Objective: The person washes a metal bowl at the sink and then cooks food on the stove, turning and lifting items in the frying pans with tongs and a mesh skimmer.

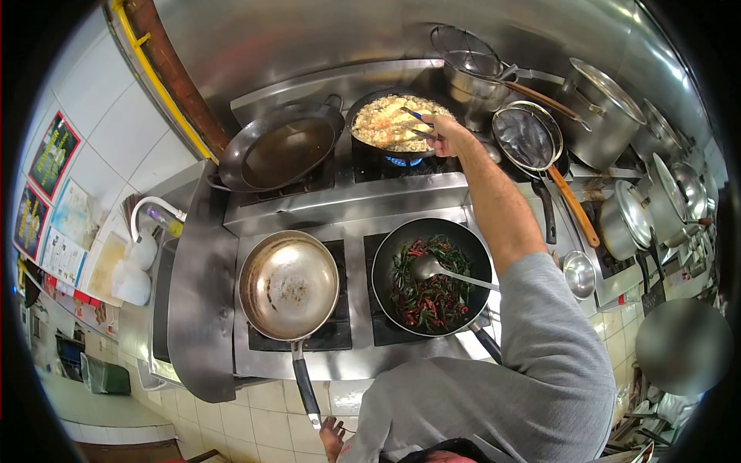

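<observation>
My right hand (443, 133) reaches over the back burner, its fingers closed round tongs (417, 117) whose tips are in the bubbling, golden food (386, 123) of a dark pan. A blue flame burns under that pan. Low in the view, my left hand (333, 437) hangs near the end of the black handle (305, 390) of an empty steel pan (289, 285); its fingers are partly spread and touch nothing that I can make out. Below my right forearm, a black pan (386, 301) holds dark green leaves and red chillies (432, 297) with a ladle (426, 267) in them.
A dark wok (285, 152) with liquid stands at the back left. To the right are a strainer (527, 137) with a wooden handle, a large steel pot (598, 116), stacked pots and a small steel bowl (579, 274). A white hose (139, 212) curves over the left side.
</observation>
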Action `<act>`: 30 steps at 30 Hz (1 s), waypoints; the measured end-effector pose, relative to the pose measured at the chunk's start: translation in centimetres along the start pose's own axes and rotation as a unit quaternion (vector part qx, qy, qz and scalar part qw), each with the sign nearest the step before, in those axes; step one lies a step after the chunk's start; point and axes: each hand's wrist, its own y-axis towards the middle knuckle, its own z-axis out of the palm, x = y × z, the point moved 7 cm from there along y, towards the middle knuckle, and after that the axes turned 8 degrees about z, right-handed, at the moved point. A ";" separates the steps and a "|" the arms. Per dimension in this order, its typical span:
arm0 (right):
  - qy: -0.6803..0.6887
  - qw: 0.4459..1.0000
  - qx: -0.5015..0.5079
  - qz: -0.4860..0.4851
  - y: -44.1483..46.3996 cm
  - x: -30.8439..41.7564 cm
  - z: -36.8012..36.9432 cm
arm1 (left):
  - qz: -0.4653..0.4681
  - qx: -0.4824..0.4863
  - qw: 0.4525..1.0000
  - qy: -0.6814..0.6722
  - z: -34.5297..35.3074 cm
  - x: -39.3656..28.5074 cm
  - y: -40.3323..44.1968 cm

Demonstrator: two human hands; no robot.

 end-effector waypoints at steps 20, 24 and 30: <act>-0.056 0.998 0.012 -0.006 -0.6 0.5 -0.1 | 0.039 -0.012 0.999 -0.007 -0.4 -0.5 1.1; -0.097 0.995 -0.001 -0.026 0.0 0.6 -0.5 | 0.034 -0.004 0.999 0.004 -0.4 -0.5 1.2; -0.264 0.944 -0.148 -0.130 -1.8 2.6 -1.7 | 0.043 -0.006 0.999 0.000 0.0 -1.1 1.1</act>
